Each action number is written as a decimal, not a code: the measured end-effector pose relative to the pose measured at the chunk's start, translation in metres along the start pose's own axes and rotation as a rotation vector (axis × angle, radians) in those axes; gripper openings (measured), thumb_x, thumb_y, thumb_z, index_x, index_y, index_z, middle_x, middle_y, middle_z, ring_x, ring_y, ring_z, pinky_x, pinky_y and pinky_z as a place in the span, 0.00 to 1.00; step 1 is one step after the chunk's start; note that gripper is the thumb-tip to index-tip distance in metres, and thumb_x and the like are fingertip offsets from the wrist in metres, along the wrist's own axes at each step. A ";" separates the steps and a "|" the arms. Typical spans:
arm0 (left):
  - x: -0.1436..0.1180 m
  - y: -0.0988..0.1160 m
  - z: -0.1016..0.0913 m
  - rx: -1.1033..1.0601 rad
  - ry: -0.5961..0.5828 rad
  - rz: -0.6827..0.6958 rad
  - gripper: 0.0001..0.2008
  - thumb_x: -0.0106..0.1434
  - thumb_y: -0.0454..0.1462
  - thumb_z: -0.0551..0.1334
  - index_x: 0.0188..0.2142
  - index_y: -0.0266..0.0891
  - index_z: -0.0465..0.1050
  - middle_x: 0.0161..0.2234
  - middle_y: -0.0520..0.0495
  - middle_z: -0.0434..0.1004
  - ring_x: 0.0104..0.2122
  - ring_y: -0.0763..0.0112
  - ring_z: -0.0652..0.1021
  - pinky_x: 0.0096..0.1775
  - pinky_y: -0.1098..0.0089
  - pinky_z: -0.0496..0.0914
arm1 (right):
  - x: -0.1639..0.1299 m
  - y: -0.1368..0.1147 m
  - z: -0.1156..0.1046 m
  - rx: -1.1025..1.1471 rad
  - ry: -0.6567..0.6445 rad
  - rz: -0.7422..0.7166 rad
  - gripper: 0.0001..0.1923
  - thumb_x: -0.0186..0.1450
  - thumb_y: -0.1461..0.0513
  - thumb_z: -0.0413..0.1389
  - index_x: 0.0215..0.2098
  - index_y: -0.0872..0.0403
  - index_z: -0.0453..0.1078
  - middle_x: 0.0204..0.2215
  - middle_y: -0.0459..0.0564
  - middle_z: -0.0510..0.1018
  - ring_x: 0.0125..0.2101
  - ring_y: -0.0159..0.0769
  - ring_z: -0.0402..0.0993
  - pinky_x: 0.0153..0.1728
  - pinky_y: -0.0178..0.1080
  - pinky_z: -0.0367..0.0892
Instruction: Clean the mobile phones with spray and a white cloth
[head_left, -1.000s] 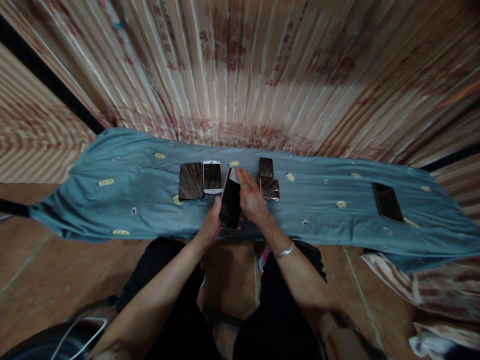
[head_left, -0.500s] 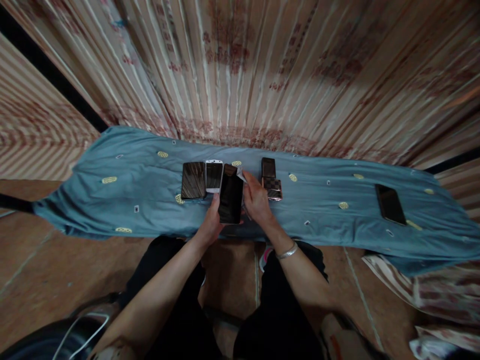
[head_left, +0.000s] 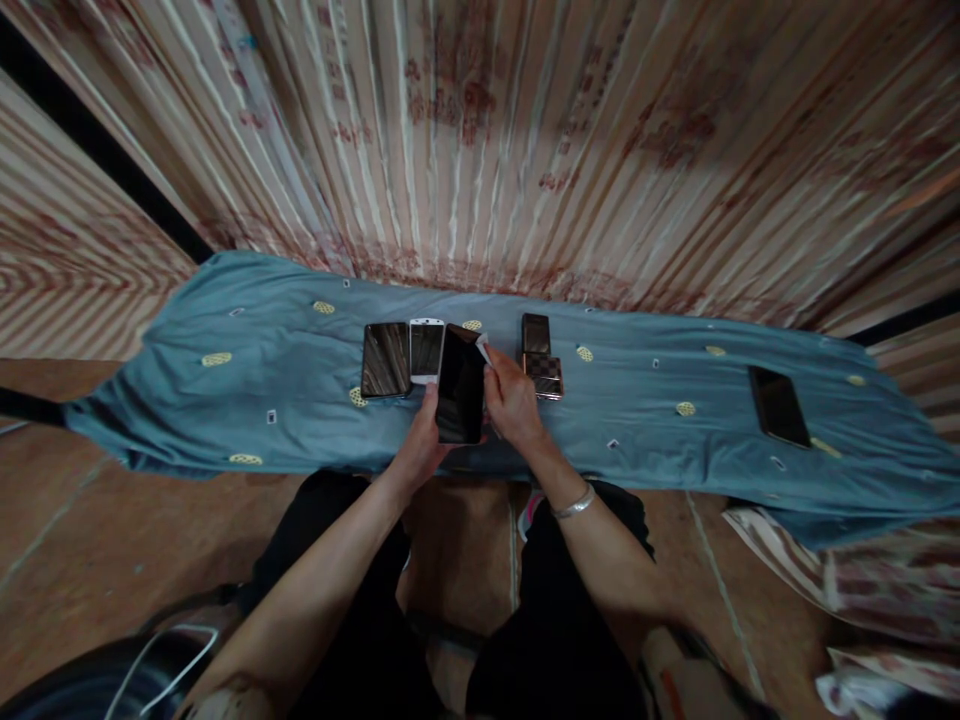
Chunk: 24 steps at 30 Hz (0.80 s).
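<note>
Left hand (head_left: 421, 440) grips large black glossy phone (head_left: 460, 398) from below; right hand (head_left: 514, 405) pinches small white wipe (head_left: 482, 349) at its top edge. Risk: one-handed hold slips, phone drops onto blue patterned cloth (head_left: 637, 420).
</note>
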<state>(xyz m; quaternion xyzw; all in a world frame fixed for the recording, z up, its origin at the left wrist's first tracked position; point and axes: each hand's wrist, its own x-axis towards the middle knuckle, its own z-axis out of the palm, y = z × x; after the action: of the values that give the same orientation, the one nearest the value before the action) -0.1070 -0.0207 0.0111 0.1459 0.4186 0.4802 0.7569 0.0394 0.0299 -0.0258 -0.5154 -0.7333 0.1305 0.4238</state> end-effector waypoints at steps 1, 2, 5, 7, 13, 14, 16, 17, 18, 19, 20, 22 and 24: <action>0.001 0.000 -0.001 -0.006 -0.006 0.008 0.27 0.76 0.48 0.46 0.63 0.36 0.71 0.47 0.39 0.85 0.48 0.58 0.84 0.51 0.57 0.78 | -0.001 -0.001 0.001 -0.005 -0.009 -0.004 0.23 0.74 0.60 0.43 0.63 0.57 0.69 0.57 0.61 0.79 0.59 0.46 0.75 0.64 0.51 0.67; 0.002 0.000 -0.002 -0.012 -0.010 0.020 0.27 0.76 0.47 0.47 0.63 0.37 0.71 0.48 0.39 0.85 0.49 0.58 0.84 0.52 0.56 0.78 | -0.002 -0.002 0.002 -0.011 -0.021 -0.012 0.24 0.74 0.60 0.43 0.63 0.57 0.69 0.57 0.61 0.79 0.58 0.46 0.75 0.64 0.51 0.67; 0.005 0.002 -0.004 -0.040 0.001 0.056 0.26 0.76 0.47 0.47 0.65 0.39 0.69 0.51 0.40 0.84 0.53 0.57 0.82 0.55 0.56 0.76 | -0.007 -0.009 0.005 -0.025 -0.072 -0.041 0.24 0.75 0.60 0.43 0.63 0.57 0.68 0.57 0.60 0.79 0.58 0.45 0.75 0.64 0.49 0.68; 0.006 0.005 -0.005 -0.047 0.036 0.065 0.27 0.76 0.48 0.47 0.65 0.39 0.70 0.51 0.41 0.84 0.55 0.55 0.81 0.55 0.55 0.75 | -0.011 -0.014 0.007 -0.031 -0.112 -0.054 0.24 0.75 0.61 0.43 0.64 0.56 0.68 0.57 0.59 0.79 0.57 0.45 0.76 0.63 0.49 0.68; 0.005 0.012 -0.006 -0.035 0.115 0.078 0.26 0.76 0.46 0.48 0.64 0.39 0.70 0.48 0.43 0.86 0.57 0.52 0.79 0.57 0.56 0.74 | -0.017 -0.021 0.010 -0.015 -0.152 -0.075 0.23 0.74 0.61 0.44 0.64 0.57 0.69 0.56 0.61 0.79 0.57 0.48 0.76 0.63 0.51 0.68; 0.005 0.011 -0.006 -0.045 0.108 0.077 0.26 0.76 0.46 0.48 0.65 0.38 0.70 0.48 0.42 0.85 0.57 0.54 0.79 0.57 0.56 0.74 | -0.017 -0.020 0.010 -0.008 -0.148 -0.071 0.23 0.74 0.61 0.44 0.63 0.57 0.69 0.56 0.60 0.79 0.57 0.48 0.76 0.63 0.50 0.68; 0.004 0.010 -0.003 -0.069 0.060 0.091 0.27 0.76 0.46 0.48 0.65 0.35 0.69 0.50 0.40 0.84 0.58 0.56 0.79 0.60 0.57 0.72 | -0.016 -0.019 0.010 0.006 -0.132 -0.052 0.23 0.74 0.61 0.44 0.63 0.56 0.69 0.57 0.59 0.80 0.57 0.46 0.76 0.63 0.49 0.68; 0.004 0.009 -0.002 -0.080 0.031 0.106 0.27 0.77 0.45 0.48 0.66 0.34 0.68 0.51 0.38 0.84 0.58 0.57 0.78 0.61 0.58 0.70 | -0.015 -0.018 0.009 0.016 -0.124 -0.040 0.23 0.74 0.61 0.44 0.63 0.55 0.69 0.57 0.58 0.80 0.57 0.46 0.76 0.63 0.49 0.69; 0.004 0.008 0.000 -0.089 0.010 0.121 0.27 0.77 0.45 0.48 0.66 0.32 0.68 0.53 0.37 0.83 0.59 0.59 0.78 0.62 0.59 0.69 | -0.014 -0.017 0.009 0.028 -0.113 -0.029 0.23 0.74 0.61 0.44 0.62 0.55 0.70 0.57 0.58 0.80 0.57 0.45 0.76 0.63 0.49 0.69; 0.004 0.008 0.001 -0.098 -0.004 0.135 0.27 0.77 0.45 0.47 0.65 0.30 0.68 0.54 0.37 0.82 0.59 0.60 0.77 0.63 0.60 0.67 | -0.013 -0.017 0.009 0.041 -0.104 -0.020 0.23 0.74 0.61 0.44 0.62 0.56 0.70 0.57 0.58 0.80 0.57 0.45 0.77 0.62 0.48 0.69; 0.005 0.008 0.002 -0.107 -0.009 0.143 0.27 0.77 0.44 0.46 0.65 0.29 0.68 0.54 0.36 0.82 0.60 0.61 0.77 0.64 0.62 0.66 | -0.013 -0.017 0.009 0.055 -0.098 -0.014 0.23 0.74 0.61 0.44 0.62 0.56 0.70 0.56 0.58 0.80 0.57 0.45 0.77 0.62 0.48 0.70; 0.006 0.008 0.002 -0.126 0.003 0.147 0.27 0.77 0.43 0.45 0.65 0.30 0.69 0.54 0.38 0.82 0.60 0.62 0.77 0.64 0.63 0.66 | -0.012 -0.016 0.008 0.080 -0.097 -0.009 0.23 0.74 0.61 0.45 0.61 0.56 0.71 0.56 0.58 0.80 0.57 0.44 0.77 0.61 0.47 0.70; 0.009 0.009 -0.001 -0.141 0.012 0.144 0.27 0.77 0.44 0.45 0.64 0.33 0.70 0.53 0.40 0.83 0.59 0.61 0.78 0.63 0.63 0.67 | -0.012 -0.017 0.008 0.096 -0.108 -0.008 0.22 0.73 0.60 0.45 0.61 0.54 0.72 0.55 0.56 0.81 0.56 0.44 0.78 0.60 0.46 0.71</action>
<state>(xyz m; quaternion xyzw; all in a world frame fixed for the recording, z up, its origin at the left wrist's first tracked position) -0.1113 -0.0087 0.0117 0.1191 0.3767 0.5624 0.7264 0.0235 0.0140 -0.0254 -0.4835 -0.7502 0.1915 0.4083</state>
